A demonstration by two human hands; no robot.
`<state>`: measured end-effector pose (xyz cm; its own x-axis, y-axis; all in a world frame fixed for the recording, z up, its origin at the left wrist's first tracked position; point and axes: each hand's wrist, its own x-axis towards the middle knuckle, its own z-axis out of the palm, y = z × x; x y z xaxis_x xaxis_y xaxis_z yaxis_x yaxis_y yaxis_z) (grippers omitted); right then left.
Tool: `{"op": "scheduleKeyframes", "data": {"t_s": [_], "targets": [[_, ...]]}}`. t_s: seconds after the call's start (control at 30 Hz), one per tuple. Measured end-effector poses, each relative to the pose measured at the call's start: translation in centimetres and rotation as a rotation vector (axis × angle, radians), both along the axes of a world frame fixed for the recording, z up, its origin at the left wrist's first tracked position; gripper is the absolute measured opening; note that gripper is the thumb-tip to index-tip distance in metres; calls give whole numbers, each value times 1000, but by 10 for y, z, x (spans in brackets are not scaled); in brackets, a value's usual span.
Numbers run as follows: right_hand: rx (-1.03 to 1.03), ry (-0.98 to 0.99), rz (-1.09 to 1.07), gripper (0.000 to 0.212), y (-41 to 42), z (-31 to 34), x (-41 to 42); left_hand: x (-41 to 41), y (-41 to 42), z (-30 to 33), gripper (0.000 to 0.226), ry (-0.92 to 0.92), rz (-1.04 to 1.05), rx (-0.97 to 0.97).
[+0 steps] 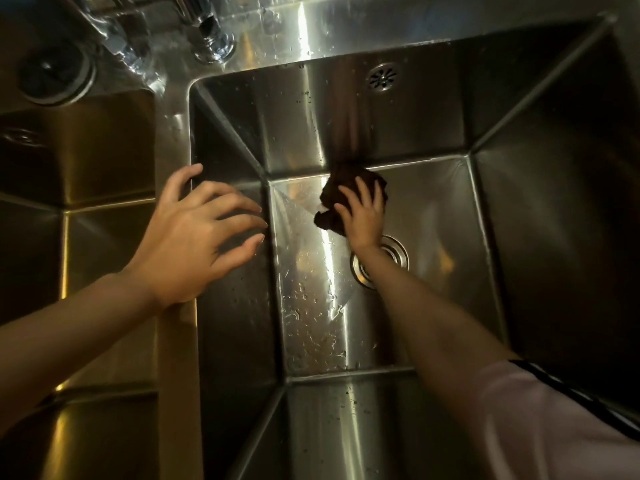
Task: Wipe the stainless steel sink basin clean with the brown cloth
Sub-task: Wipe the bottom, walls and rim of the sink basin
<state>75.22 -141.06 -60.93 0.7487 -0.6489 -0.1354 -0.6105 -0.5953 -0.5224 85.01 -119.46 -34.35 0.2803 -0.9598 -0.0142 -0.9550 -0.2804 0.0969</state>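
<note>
Left hand [194, 233]: nearest; fingers spread, holding nothing, over the divider beside the stainless steel sink basin [450, 265]. Right hand [363, 216]: fingers splayed flat, pressing the crumpled brown cloth [346, 188] onto the basin floor at the back wall, just beyond the drain [394, 251]. Faucet base [213, 39]: behind the rim.

cloth [349, 188] in basin [433, 209], behind drain [398, 252], faucet [211, 32] behind

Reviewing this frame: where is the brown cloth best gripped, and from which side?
Probably the bunched top of the brown cloth, from above: it lies crumpled on the sink basin floor by the back wall, under the right hand, leaving raised folds to pinch.
</note>
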Motion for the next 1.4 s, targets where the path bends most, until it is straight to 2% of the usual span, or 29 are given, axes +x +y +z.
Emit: {"op": "scheduleKeyframes", "data": {"t_s": [0.13,0.3,0.4,0.67,0.8,0.93,1.13,1.3,1.4], "targets": [[54,17,95,41,37,-1,28,0,-1,1,38,6,-11,-16],[129,-2,36,39,69,5,48,0,-2,2,39,18,3,-21],[161,-4,71,40,81,9,54,-1,-2,4,40,12,6,-4],[43,-73,576,41,39,1,39,1,-1,3,40,15,14,15],[-15,-23,664,42,10,0,27,2,1,3,40,10,9,25],[-11,-41,528,40,-29,4,-1,0,-1,3,41,10,11,29],[-41,-21,113,40,-80,1,-52,0,-1,2,42,20,27,6],[-30,5,-208,42,-74,-3,-79,1,0,2,44,17,26,8],[-20,87,-381,45,-52,0,-70,1,0,2,44,20,24,1]]}}
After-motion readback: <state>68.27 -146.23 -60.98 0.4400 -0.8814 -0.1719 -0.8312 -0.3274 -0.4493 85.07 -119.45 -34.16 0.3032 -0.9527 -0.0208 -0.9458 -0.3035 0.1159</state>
